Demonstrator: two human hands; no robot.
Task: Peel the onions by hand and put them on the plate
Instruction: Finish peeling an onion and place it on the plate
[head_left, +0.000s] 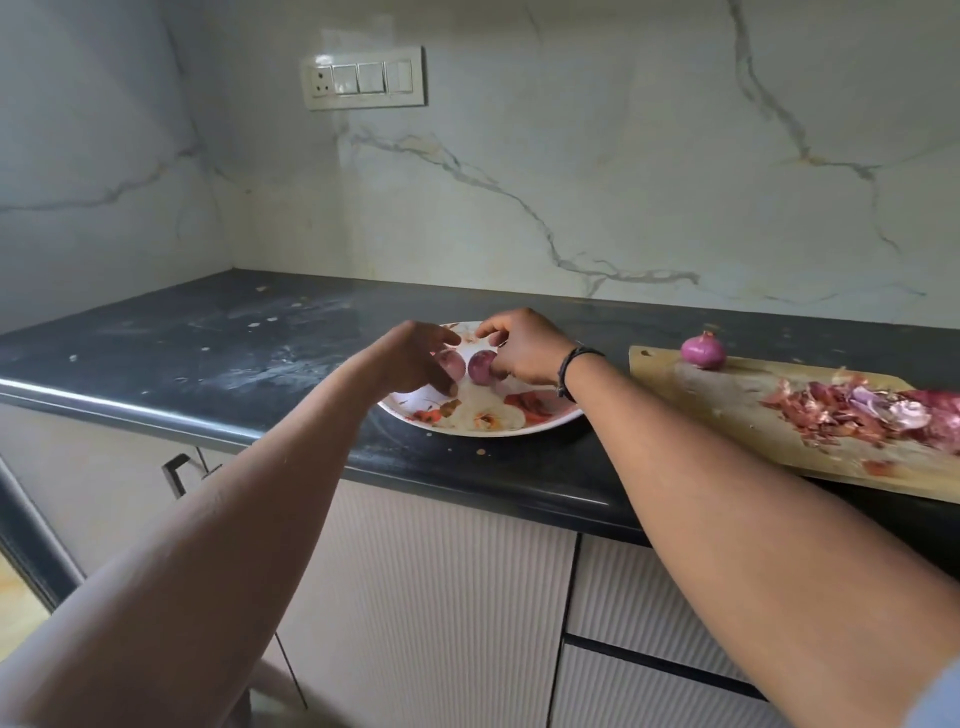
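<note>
Over the plate: both hands meet above two peeled onions
Right hand (524, 345): fingers curled round the right onion (482, 367), holding it just on the plate
Left hand (415, 358): fingers loosely spread, holding nothing, beside the left onion (451, 364); touch cannot be told
Plate (550, 421): white with a floral print, on the dark counter (208, 353) near its front edge
Cutting board (737, 405): wooden, right of the plate, apart from it
Unpeeled onion (703, 351): upright at the board's far corner
Peels (852, 410): heaped on the board's right part
</note>
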